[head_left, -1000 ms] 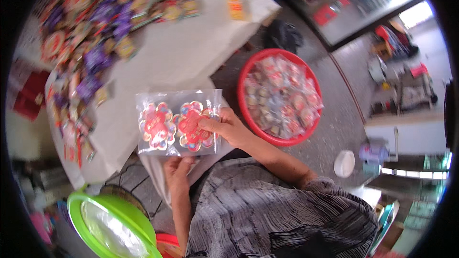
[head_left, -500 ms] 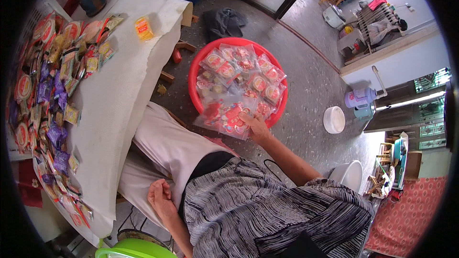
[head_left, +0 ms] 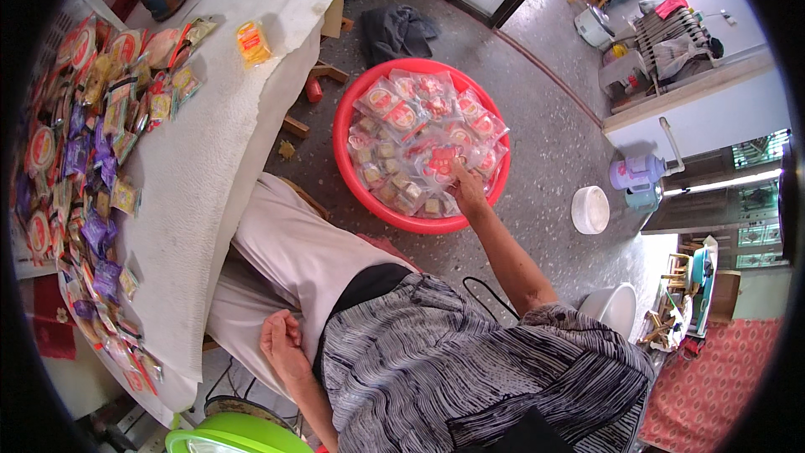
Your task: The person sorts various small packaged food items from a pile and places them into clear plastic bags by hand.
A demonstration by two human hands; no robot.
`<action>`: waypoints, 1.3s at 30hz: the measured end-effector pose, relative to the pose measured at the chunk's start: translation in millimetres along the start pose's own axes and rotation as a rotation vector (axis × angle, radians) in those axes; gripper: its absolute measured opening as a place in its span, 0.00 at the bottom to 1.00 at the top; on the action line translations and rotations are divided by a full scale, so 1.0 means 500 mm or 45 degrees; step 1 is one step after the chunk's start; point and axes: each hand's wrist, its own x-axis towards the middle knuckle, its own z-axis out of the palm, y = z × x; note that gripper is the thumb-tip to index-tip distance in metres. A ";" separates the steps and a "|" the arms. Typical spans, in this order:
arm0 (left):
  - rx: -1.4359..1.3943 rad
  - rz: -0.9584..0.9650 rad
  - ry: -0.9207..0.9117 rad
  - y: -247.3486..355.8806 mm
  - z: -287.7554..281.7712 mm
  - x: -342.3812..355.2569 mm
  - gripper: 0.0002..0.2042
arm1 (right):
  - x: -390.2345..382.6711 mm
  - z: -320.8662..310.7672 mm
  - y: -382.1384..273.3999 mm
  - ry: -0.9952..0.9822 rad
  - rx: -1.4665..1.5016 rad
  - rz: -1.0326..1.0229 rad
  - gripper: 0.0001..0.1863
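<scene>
My right hand (head_left: pixel 468 187) is closed on the edge of a clear plastic bag with red print (head_left: pixel 440 161), over the heap in a round red basin (head_left: pixel 345 169). Similar flat clear packets (head_left: pixel 403 115) with red and white prints fill that basin, and pale square pieces (head_left: pixel 387 151) show in some on its left side. My left hand (head_left: pixel 285 346) rests on my lap, fingers loosely bent, with nothing visible in it.
A cloth-covered table (head_left: pixel 201 168) at left bears a pile of small wrapped snacks (head_left: pixel 99 231) and a lone yellow packet (head_left: pixel 252 44). Dark cloth (head_left: pixel 394 32) lies behind the basin. A white tub (head_left: pixel 590 210) stands at right, a green basin (head_left: pixel 239 434) at the lower left.
My right hand has moved the red-printed bag from the basin's near rim away from me onto the heap, uncovering packets with pale pieces. The left hand stays put.
</scene>
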 end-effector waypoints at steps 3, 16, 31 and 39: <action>0.031 -0.007 0.011 -0.003 0.006 0.002 0.09 | 0.031 -0.057 0.040 0.081 -0.055 0.197 0.21; 0.045 0.064 -0.146 0.105 0.049 -0.019 0.22 | -0.084 0.032 0.183 -0.315 -0.701 0.401 0.17; -0.633 -0.362 -1.685 0.472 0.278 -0.156 0.39 | -0.087 0.017 0.240 -0.599 -0.741 0.413 0.28; -0.719 -0.350 -1.787 0.490 0.331 -0.181 0.24 | -0.032 -0.024 0.252 -0.760 -1.144 -0.149 0.25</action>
